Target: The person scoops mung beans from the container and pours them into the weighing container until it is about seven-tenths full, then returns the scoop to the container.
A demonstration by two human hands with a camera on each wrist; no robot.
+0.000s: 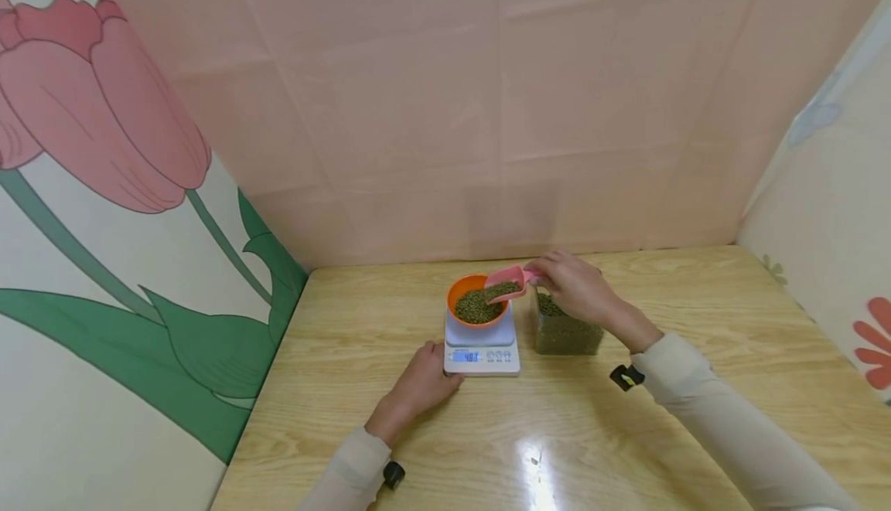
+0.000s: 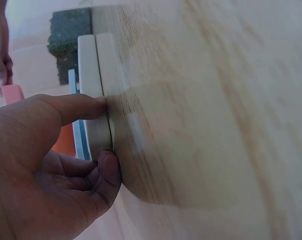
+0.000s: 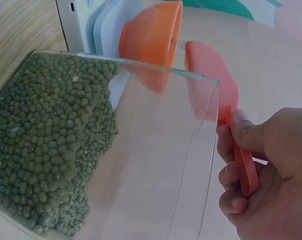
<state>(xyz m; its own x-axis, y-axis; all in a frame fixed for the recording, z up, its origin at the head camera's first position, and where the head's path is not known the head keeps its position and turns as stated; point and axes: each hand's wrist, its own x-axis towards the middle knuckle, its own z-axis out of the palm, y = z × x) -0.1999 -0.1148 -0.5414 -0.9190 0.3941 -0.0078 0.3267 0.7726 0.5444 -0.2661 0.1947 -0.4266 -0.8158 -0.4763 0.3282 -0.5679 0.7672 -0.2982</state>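
Note:
My right hand point(image 1: 579, 288) grips the handle of a pink scoop point(image 3: 213, 75). Green mung beans point(image 1: 503, 290) lie in the scoop, which is held over the right rim of an orange bowl point(image 1: 453, 295). More mung beans cover the bottom of that bowl, and it sits on a white kitchen scale point(image 1: 501, 368) with a lit display. At the scale's front left corner, my left hand point(image 1: 423, 381) holds its edge, thumb on the front and fingers curled at the side point(image 2: 98, 135). A clear container point(image 1: 567, 338) of mung beans stands right of the scale, partly beneath my right hand.
The wood-grain table point(image 1: 348, 325) ends at a pink-covered wall point(image 1: 418, 217) just behind the bowl. Painted walls with flowers point(image 1: 104, 101) close off the left and right sides. A bright reflection shows on the tabletop in front.

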